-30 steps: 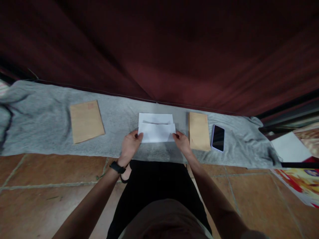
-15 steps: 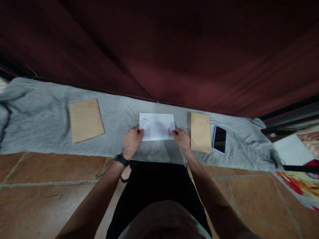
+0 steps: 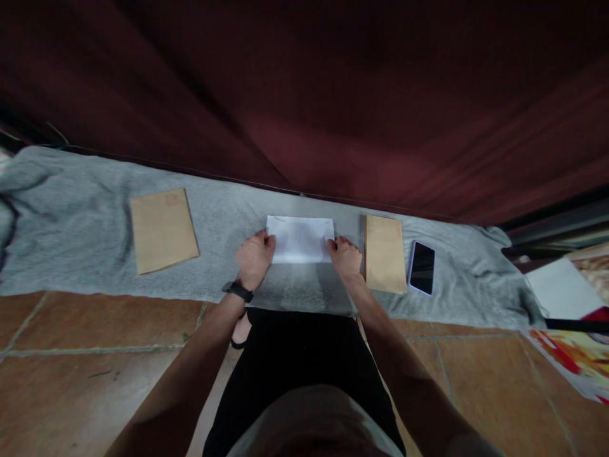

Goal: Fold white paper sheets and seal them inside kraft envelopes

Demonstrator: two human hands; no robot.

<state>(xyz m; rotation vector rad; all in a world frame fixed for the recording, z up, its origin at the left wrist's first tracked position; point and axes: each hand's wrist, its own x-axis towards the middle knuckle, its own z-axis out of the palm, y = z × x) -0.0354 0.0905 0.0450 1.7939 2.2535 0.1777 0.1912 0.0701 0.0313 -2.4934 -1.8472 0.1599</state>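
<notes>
A sheet of white paper point(image 3: 301, 241) lies in front of me on the grey cloth point(image 3: 228, 222), its near edge straight like a fold. My left hand point(image 3: 254, 257) pinches the paper's left side between thumb and fingers, a dark watch on that wrist. At the opposite side my right hand point(image 3: 345, 256) is closed on the paper's right edge. Just right of that hand rests a stack of brown envelopes point(image 3: 384, 254). Farther off to the left is another brown envelope point(image 3: 164, 231) with a faint red print at its top corner.
A phone point(image 3: 421, 268) with a dark screen lies right of the envelope stack. Dark red fabric point(image 3: 304, 127) hangs along the far edge of the cloth. White board and colourful printed packaging point(image 3: 575, 355) are at the far right, above the tiled floor point(image 3: 85, 381).
The paper's near edge has moved away from me, so the sheet looks shorter front to back. Both hands have shifted slightly forward with it, still gripping its sides.
</notes>
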